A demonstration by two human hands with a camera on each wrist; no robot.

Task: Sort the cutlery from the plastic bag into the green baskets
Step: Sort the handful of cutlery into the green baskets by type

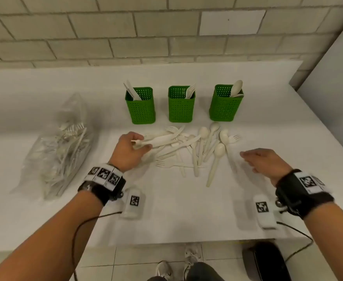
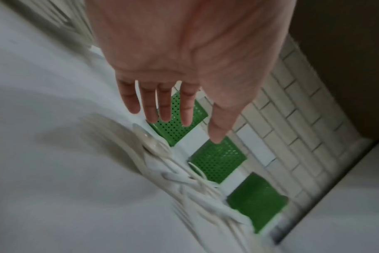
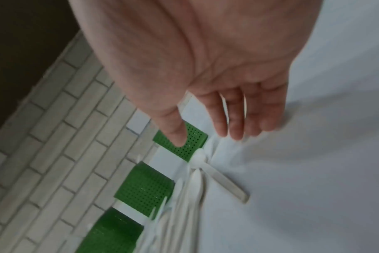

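Three green baskets stand in a row at the back: the left basket (image 1: 140,110) has knives in it, the middle basket (image 1: 180,108) forks, the right basket (image 1: 225,106) spoons. In front of them lies a loose pile of white cutlery (image 1: 189,149). The clear plastic bag (image 1: 65,149) lies at the left with more cutlery inside. In the head view my left hand (image 1: 141,141) pinches the handle of a knife (image 1: 162,139) at the pile's left edge. The blurred left wrist view shows the left hand (image 2: 197,126) with straight fingers and nothing in it. My right hand (image 1: 245,155) hovers empty, right of the spoons.
The white counter (image 1: 176,220) ends at a front edge just below my wrists, with tiled floor, shoes and a dark object (image 1: 266,262) beneath. A brick wall backs the counter. A grey partition (image 1: 333,94) closes off the right side.
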